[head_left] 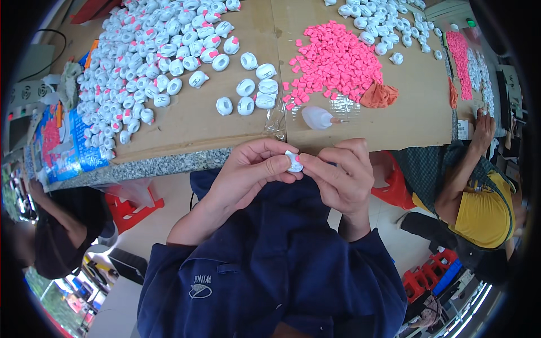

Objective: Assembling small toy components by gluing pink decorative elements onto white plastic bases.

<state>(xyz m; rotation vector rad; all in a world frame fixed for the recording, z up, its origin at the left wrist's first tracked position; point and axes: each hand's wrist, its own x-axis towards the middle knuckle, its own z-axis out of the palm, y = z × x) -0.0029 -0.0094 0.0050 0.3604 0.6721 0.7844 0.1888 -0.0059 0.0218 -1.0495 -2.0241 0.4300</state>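
Just past the table's near edge, my left hand (248,172) pinches a small white plastic piece (292,164) between thumb and fingers. My right hand (345,173) is closed with its fingertips at a small pink piece (298,159), which sits against the white one. Several loose white ring-shaped pieces (245,87) lie on the cardboard ahead of my left hand. Beyond my right hand is a heap of small pink pieces (344,59). A squeeze bottle (316,118) with a thin needle tip rests on its side in front of that heap.
A large pile of white pieces with pink parts (163,50) covers the left of the cardboard (411,115). More white pieces (389,28) lie at the far right. An orange cloth (379,95) is beside the pink heap. People work at both sides, one in a yellow sleeve (482,211).
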